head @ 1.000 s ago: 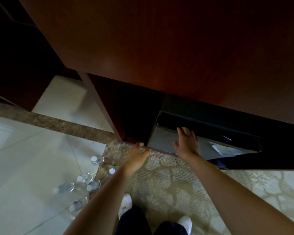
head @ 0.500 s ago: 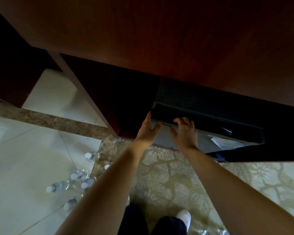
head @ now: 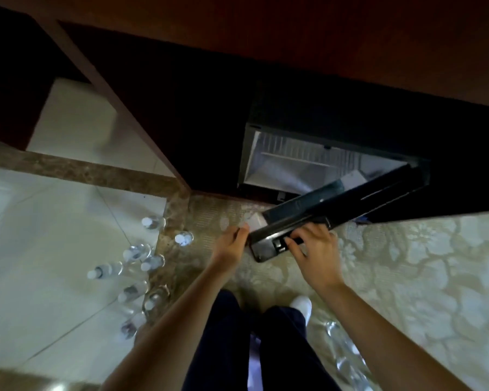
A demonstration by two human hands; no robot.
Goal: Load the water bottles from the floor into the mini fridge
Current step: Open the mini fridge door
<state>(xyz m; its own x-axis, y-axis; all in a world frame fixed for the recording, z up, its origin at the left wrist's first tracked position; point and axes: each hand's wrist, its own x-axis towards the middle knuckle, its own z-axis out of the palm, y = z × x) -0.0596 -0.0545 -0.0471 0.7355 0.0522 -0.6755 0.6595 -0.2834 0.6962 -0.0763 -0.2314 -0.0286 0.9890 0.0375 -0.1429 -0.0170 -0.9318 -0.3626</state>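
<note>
The black mini fridge sits low inside a dark wooden cabinet, its lit interior and wire shelf showing. Its door stands swung out towards me. My left hand grips the door's free edge with curled fingers. My right hand holds the top of that edge, fingers curled over it. Several clear water bottles with white caps stand and lie on the floor to my left. Two more bottles lie on the carpet at my right foot.
The wooden cabinet panel comes down left of the fridge. White tiles and a brown marble strip lie left; patterned carpet lies right. My legs and a white shoe are below the door.
The fridge door was shut and has been pulled open towards me. Both hands came back with its edge. My view has tilted down, showing more bottles.
</note>
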